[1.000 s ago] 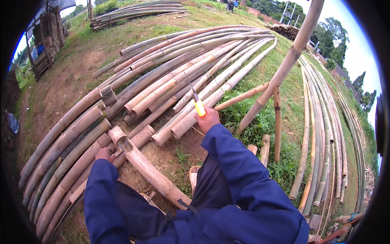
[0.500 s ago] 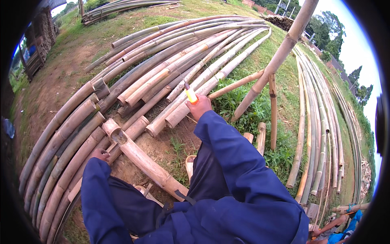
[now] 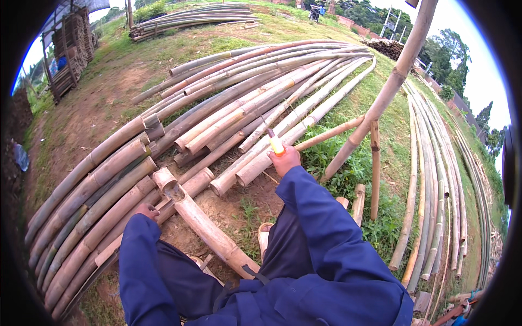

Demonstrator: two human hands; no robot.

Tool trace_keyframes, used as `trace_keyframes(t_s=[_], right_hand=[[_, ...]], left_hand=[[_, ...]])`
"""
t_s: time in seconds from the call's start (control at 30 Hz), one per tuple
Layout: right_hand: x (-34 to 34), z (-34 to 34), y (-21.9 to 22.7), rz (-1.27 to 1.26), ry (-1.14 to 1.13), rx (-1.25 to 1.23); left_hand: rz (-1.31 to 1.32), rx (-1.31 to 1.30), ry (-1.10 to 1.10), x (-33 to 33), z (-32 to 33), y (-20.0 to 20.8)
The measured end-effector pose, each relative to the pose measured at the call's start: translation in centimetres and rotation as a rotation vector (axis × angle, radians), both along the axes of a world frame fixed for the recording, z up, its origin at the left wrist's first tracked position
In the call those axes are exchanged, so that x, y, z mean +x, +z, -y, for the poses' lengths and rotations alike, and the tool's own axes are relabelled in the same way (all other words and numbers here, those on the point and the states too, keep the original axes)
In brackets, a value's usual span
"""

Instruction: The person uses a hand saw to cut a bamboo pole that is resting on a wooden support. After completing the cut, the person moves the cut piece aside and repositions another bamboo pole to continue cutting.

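My right hand (image 3: 285,159) is closed round a hand tool (image 3: 277,144) with a yellow and orange handle. Its thin metal shaft points away over the bamboo stack, and its tip is hard to make out. To the left, my left hand (image 3: 148,211) has loosely bent fingers and lies against the bamboo poles, with nothing visible in it. A short, thick bamboo piece (image 3: 209,228) slants from between my legs toward the stack. A scooped notch is cut near its far end, just right of my left hand.
Long bamboo poles (image 3: 234,117) lie stacked ahead and to the left. A slanted bamboo post (image 3: 380,106) with a brace (image 3: 331,134) stands at the right among green weeds. Further right lie more poles (image 3: 427,185). Part of another person's arm (image 3: 454,312) shows at the lower right.
The whole view has shifted, so everything sits a little further right and lower. My right hand keeps the tool, and my left hand stays by the poles.
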State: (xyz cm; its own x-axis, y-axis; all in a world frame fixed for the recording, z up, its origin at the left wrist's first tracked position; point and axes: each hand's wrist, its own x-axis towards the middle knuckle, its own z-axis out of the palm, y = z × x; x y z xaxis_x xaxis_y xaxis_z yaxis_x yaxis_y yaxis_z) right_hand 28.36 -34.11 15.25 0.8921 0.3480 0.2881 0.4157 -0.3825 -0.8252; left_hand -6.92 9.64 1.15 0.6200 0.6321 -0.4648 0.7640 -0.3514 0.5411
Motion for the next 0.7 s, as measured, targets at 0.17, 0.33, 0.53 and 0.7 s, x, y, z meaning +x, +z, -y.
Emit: trace_keyframes(t_s=[0.17,0.33,0.53,0.7], right_hand=[[0.3,0.3,-0.1,0.041,-0.017,0.004],[0.9,1.0,-0.3,0.030,-0.049,0.027],[0.9,1.3,-0.3,0.062,-0.072,0.051],[1.5,1.9,-0.7,0.025,-0.088,0.082]], left_hand=[[-0.005,0.013,0.005,-0.5,-0.3,-0.1],[-0.003,-0.020,0.025,0.2,1.4,1.8],[-0.022,0.034,-0.006,0.2,1.3,1.3],[-0.055,0.078,-0.021,0.2,0.9,0.9]])
